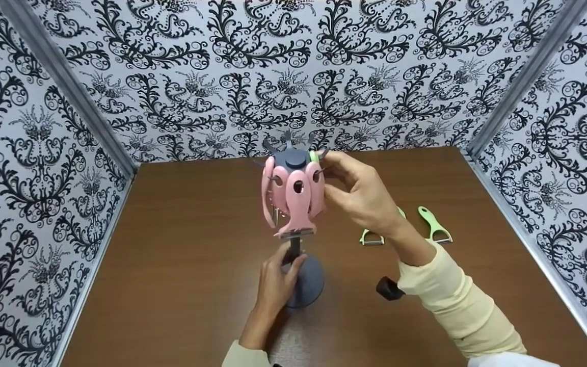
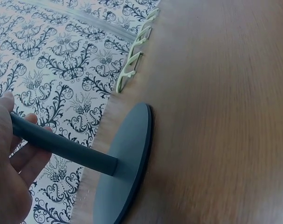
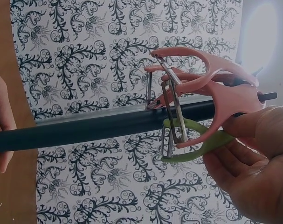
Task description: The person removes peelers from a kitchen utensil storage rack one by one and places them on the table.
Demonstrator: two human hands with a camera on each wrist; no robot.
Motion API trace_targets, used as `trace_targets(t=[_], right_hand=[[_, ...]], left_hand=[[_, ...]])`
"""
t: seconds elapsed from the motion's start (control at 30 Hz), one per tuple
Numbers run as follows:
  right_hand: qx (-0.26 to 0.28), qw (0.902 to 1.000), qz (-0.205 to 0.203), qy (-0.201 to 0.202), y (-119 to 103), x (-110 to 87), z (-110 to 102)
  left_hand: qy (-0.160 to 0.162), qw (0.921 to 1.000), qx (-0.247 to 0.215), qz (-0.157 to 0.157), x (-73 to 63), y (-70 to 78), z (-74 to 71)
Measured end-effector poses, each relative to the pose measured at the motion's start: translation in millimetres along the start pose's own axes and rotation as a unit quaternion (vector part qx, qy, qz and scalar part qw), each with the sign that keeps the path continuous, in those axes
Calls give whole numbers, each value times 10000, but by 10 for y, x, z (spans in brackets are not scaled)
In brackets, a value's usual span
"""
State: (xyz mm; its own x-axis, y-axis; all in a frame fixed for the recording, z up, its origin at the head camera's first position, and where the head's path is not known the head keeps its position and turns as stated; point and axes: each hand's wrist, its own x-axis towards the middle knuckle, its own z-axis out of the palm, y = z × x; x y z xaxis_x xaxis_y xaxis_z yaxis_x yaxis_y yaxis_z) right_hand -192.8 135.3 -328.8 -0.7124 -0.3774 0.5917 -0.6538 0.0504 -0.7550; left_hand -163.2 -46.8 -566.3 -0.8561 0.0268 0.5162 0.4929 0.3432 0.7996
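Observation:
A dark grey stand (image 1: pixel 310 285) with a round base and hooks around its top stands upright on the table. Several pink peelers (image 1: pixel 299 199) hang from those hooks. Around the stand's pole (image 2: pixel 66 145), the fingers of my left hand (image 1: pixel 275 283) are curled. At the top right of the stand, my right hand (image 1: pixel 362 191) pinches a green peeler (image 3: pixel 197 140) by its handle, blade end down, close against a pink peeler. In the head view the hand and pink peelers hide most of this green one. Whether it sits on a hook I cannot tell.
On the brown table (image 1: pixel 186 229), to the right, lies a green peeler (image 1: pixel 433 224); another green peeler (image 1: pixel 372 239) is partly hidden by my right wrist. A black object (image 1: pixel 389 288) shows beside my right sleeve. Patterned walls (image 1: pixel 273 92) enclose the back and sides.

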Motion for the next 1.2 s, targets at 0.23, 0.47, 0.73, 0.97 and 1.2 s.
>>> trace_targets(t=[0.23, 0.47, 0.73, 0.97, 1.2], right_hand=[[-204, 9995, -241, 92, 52, 7, -5], [-280, 9989, -314, 184, 86, 16, -11], [-410, 9975, -584, 26, 85, 28, -62], [-604, 9964, -598, 21, 63, 37, -126], [-1087, 9908, -796, 105, 63, 53, -168]], left_hand=[[10, 9999, -150, -50, 8, 10, 2], [47, 9993, -353, -93, 44, 46, 2], [-49, 9995, -318, -59, 65, 74, -11], [-64, 9997, -238, -75, 69, 79, -19], [-56, 9998, -180, -72, 67, 58, -12]])
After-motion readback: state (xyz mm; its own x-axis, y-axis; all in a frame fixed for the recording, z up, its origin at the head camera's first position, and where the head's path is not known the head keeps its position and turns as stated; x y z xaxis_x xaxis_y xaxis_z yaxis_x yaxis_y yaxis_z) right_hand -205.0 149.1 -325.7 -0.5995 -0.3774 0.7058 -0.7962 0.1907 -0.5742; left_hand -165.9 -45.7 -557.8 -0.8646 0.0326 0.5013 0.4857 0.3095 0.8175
